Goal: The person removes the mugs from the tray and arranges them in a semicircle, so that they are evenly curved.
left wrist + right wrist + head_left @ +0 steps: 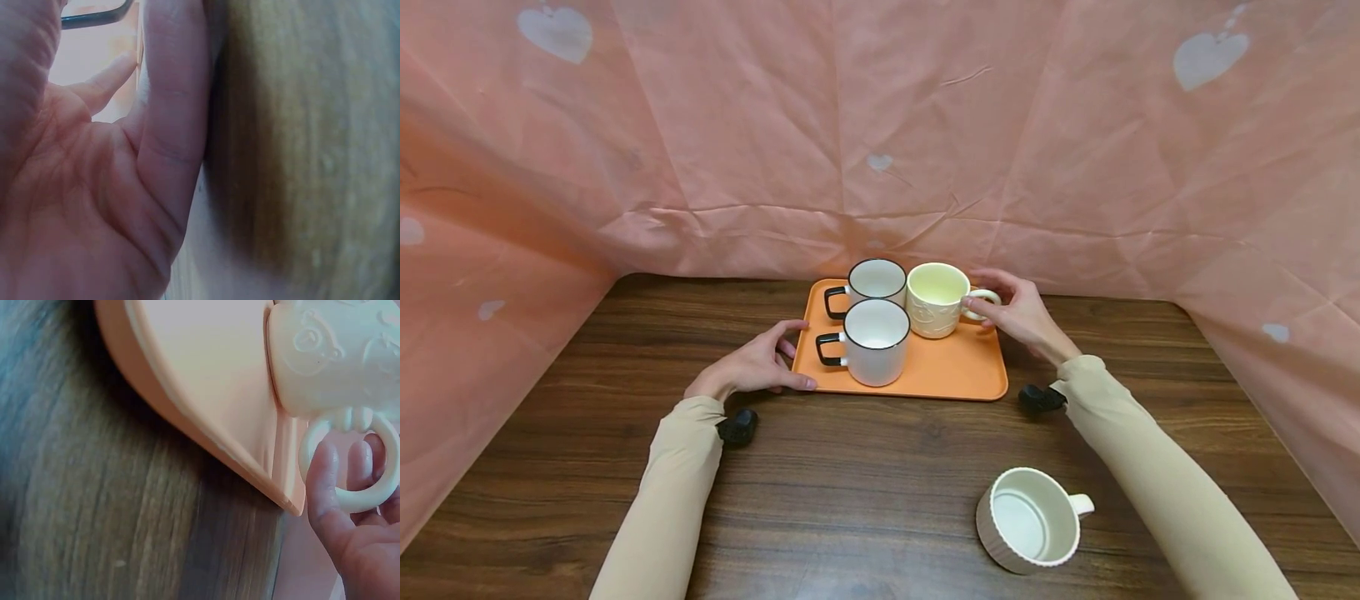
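Observation:
An orange tray (951, 367) carries three mugs. Two white mugs with black rims and black handles stand at its left, the front white mug (874, 354) partly covering the rear white mug (877, 277). My right hand (1018, 312) pinches the ring handle of the pale yellow mug (934, 308), which stands upright at the tray's back right. Raised animal shapes on the yellow mug (331, 356) show in the right wrist view. My left hand (756, 362) touches the tray's left side, its thumb at the front left corner and its forefinger on the left edge.
A cream ribbed mug (1026, 521) stands on the dark wooden table (850, 475) at the front right, its handle pointing right. Pink cloth (925, 125) with white hearts hangs close behind the tray and along both sides.

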`<state>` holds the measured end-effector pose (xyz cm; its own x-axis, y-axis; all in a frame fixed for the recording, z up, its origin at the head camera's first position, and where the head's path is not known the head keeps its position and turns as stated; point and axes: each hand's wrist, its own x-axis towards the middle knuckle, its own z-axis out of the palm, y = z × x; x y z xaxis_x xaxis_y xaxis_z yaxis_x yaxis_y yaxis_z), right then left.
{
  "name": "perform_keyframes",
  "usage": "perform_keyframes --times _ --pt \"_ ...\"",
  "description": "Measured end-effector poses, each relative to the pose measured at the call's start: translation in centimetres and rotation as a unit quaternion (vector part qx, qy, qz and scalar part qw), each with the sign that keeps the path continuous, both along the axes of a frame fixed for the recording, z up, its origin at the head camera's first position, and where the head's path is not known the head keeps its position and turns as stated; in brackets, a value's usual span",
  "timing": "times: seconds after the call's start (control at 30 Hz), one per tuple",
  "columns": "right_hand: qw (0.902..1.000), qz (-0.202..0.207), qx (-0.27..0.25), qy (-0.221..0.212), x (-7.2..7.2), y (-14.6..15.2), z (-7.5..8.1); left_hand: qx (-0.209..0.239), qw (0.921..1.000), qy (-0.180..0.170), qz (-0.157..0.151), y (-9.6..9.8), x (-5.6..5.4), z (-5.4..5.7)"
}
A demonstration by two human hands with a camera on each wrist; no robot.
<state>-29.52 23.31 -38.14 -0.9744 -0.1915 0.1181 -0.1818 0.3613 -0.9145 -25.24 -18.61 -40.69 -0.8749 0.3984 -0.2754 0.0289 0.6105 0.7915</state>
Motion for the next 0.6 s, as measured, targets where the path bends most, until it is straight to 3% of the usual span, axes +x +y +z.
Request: perform_keyframes --times 0.23,0.6 --pt "0.9991 0.008 0.04 -0.013 -0.01 -0.2 0.13 0.004 1.0 -0.005 0.0 -0.01 0.05 0.03" --pt "0.9995 -0.007 0.023 -0.019 -0.06 -0.98 -0.09 -0.002 1.0 -0.007 0.005 0.08 -0.04 0.08"
